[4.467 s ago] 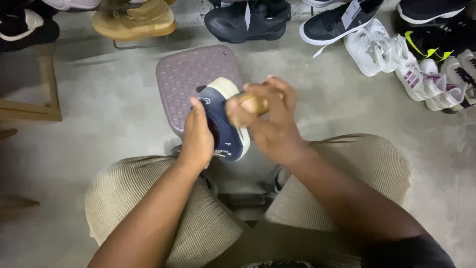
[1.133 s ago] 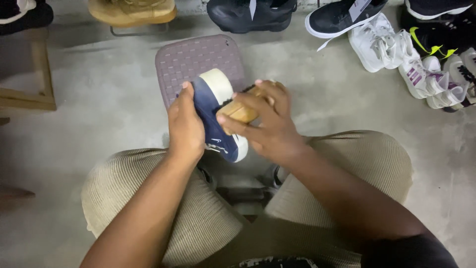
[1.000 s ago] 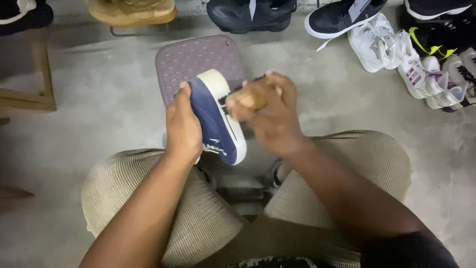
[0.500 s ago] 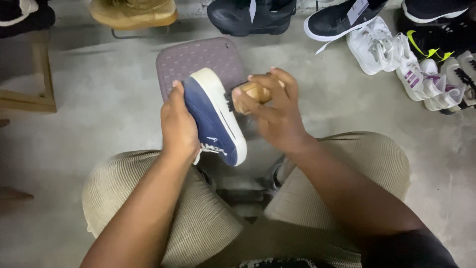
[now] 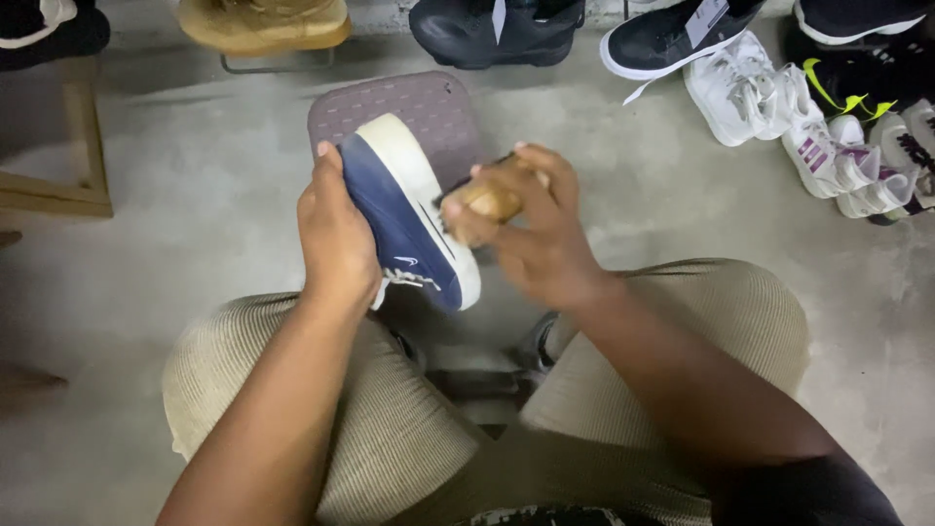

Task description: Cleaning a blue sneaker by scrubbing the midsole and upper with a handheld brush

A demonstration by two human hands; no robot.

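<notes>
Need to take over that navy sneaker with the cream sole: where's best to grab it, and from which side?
Likely grip the navy sneaker around its upper, from the left, as the left hand does. It is tilted on edge, sole facing the wooden brush in the right hand.

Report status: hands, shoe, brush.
Left hand grips navy shoe, sole side up. Right hand holds wooden brush against its white sole. Nothing obstructing.
</notes>
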